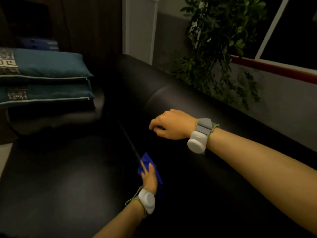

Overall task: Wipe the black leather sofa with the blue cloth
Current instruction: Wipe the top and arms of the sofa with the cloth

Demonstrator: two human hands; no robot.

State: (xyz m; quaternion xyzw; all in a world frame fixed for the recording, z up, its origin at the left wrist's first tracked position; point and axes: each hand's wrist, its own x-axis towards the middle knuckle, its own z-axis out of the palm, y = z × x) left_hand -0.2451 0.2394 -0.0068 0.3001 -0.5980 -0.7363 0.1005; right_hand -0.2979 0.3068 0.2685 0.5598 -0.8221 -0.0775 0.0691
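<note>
Along the crease where the sofa (180, 103) seat meets its backrest, I see left hand (149, 177) pressing blue cloth (145, 158) with straight fingers, cloth ahead of fingertips; right hand (173, 124) loosely curled, empty, on backrest

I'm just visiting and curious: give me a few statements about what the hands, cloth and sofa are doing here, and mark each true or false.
1. The left hand presses the blue cloth against the black sofa. True.
2. The right hand holds the cloth. False: it holds nothing, fingers loosely curled against the backrest.
3. Teal cushions are stacked at the sofa's far end. True.
4. The cloth lies on the cushions. False: it is at the crease between seat and backrest.
5. A leafy plant stands behind the sofa. True.
</note>
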